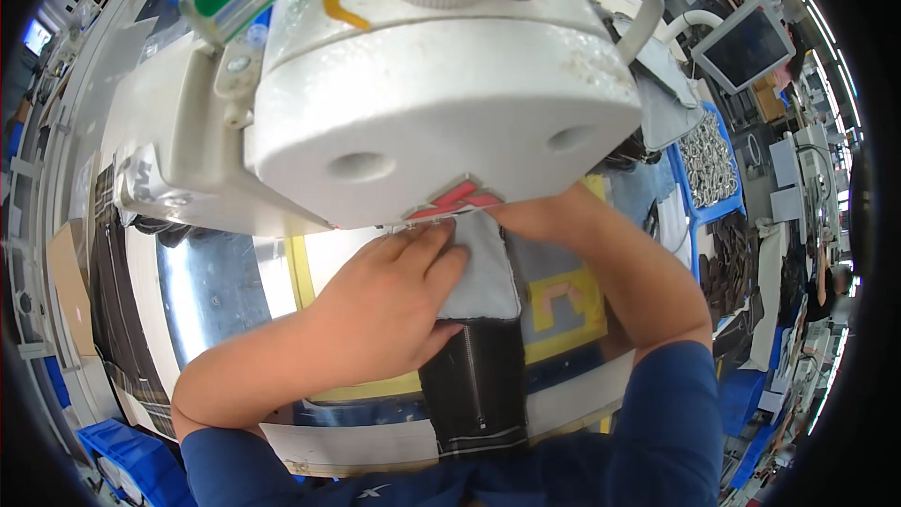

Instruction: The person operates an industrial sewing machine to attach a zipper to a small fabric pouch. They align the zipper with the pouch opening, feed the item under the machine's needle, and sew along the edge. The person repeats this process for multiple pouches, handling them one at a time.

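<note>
The grey fabric (488,279) lies in front of me, its far end running under the white sewing machine (441,113) and its near edge meeting a black fabric strip (477,380) with a zipper along it, which runs down toward my body. My left hand (405,284) rests palm down at the left edge of the grey fabric, loosely spread, its fingers slightly bent and their tips just at the machine's lower edge; the thumb points across to where grey meets black. My right hand (527,218) is on the far right side of the grey fabric, but the machine covers most of it, so I can't tell how far it is closed or what it has hold of. Yellow tape (593,305) marks the desk (324,448) on the right. Farther out, a blue tray of metal pieces (694,216) sits to the right, beneath a monitor (746,47), and dark fabric (119,296) lies to the left, with a blue bin (155,451) below it.
</note>
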